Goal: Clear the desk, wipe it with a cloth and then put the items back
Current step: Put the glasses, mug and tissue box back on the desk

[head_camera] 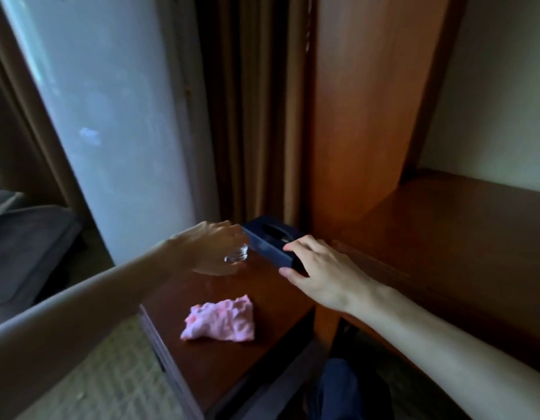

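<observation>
My left hand (pixel 212 247) grips a small clear glass (pixel 237 256) from above, over the far part of a low wooden side table (pixel 220 365). My right hand (pixel 317 268) holds the near end of a dark blue tissue box (pixel 267 241), thumb underneath and fingers on top. The box is tilted and looks raised off the table. A crumpled pink cloth (pixel 221 321) lies on the table in front of both hands. The wooden desk (pixel 462 237) stretches to the right.
A tall wooden panel (pixel 368 116) rises behind the desk's left end. Brown curtains (pixel 250 116) and a pale window (pixel 105 116) stand behind the side table. A grey seat (pixel 26 250) is at the left; my dark trouser leg (pixel 338 389) is below.
</observation>
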The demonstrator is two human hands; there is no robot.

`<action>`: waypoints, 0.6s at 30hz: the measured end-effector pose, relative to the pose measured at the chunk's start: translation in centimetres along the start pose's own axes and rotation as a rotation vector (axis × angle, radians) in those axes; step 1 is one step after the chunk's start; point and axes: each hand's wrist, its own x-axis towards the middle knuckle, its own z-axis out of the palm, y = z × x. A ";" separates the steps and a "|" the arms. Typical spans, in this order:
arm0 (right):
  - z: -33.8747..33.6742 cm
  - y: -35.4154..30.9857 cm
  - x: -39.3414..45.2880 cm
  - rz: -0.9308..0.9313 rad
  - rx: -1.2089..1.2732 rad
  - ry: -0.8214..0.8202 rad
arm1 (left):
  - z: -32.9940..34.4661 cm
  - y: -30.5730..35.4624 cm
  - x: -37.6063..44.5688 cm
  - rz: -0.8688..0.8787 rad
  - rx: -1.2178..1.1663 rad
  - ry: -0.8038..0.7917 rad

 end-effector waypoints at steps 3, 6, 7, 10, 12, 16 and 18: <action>5.0 0.4 6.2 0.035 -0.028 -0.096 | 5.2 -3.9 1.4 -0.057 0.101 -0.078; 9.7 1.6 12.4 0.054 -0.096 -0.172 | 10.5 -6.4 3.5 -0.187 0.111 -0.138; 11.0 2.0 14.4 0.058 -0.114 -0.188 | 12.0 -7.0 4.1 -0.250 0.068 -0.153; 14.7 2.9 19.7 0.041 -0.146 -0.203 | 15.7 -7.7 5.5 -0.388 -0.142 -0.188; 16.7 3.0 23.0 -0.009 -0.169 -0.202 | 18.3 -7.6 6.2 -0.445 -0.276 -0.136; 19.2 2.4 27.4 -0.106 -0.218 -0.283 | 21.8 -7.5 6.6 -0.571 -0.477 0.057; 20.2 2.2 28.7 -0.098 -0.233 -0.354 | 22.3 -7.5 6.8 -0.607 -0.500 0.088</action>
